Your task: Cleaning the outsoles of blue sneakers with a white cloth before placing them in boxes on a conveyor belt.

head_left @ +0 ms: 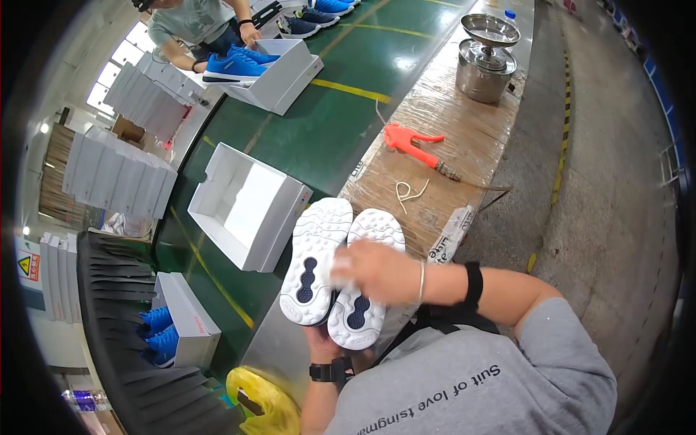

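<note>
A pair of sneakers (pixel 317 254) is turned with the white soles up, side by side, each with a dark patch near the heel. My left hand (pixel 320 342) grips them from below; its fingers are mostly hidden behind the soles. Over the right-hand sole (pixel 360 319) lies my right hand (pixel 380 272), smeared by motion, its fingers bent toward the middle of the pair. Whether it holds something pale cannot be made out. Just beyond, on the green conveyor belt, stands an open white shoebox (pixel 250 210) with nothing seen inside.
On the wrapped bench to the right lie a red air blow gun (pixel 413 145), a loose cord (pixel 409 194) and a steel pot (pixel 484 72). Across the belt a person (pixel 192 32) handles blue sneakers (pixel 235 67) at another box. A yellow bag (pixel 264 402) sits near my left arm.
</note>
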The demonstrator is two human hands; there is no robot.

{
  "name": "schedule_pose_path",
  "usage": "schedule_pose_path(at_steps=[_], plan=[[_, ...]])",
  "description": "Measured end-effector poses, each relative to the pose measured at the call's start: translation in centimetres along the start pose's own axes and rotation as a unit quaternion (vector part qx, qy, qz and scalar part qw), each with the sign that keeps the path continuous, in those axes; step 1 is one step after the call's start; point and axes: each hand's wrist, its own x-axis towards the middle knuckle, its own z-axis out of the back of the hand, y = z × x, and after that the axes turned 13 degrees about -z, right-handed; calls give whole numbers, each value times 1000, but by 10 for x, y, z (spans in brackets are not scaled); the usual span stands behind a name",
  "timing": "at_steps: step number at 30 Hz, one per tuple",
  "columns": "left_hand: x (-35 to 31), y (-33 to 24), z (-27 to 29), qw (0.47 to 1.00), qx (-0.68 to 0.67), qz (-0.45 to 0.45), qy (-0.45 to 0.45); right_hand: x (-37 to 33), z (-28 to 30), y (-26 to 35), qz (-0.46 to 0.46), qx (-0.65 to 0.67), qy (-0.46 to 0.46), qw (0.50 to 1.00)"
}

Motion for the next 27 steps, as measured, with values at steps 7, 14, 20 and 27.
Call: schedule_pose_path(at_steps=[7, 14, 20, 27], plan=[[4, 6, -11, 1000, -3, 8, 8, -13, 27, -101, -208, -25, -51, 976], [9, 5, -13, 998, -53, 30, -4, -73, 20, 9, 11, 1, -13, 1000], [15, 16, -6, 999, -48, 5, 12, -44, 28, -48, -104, -94, -127, 982], [14, 11, 11, 996, -63, 31, 54, -42, -3, 59, 171, -64, 50, 982]])
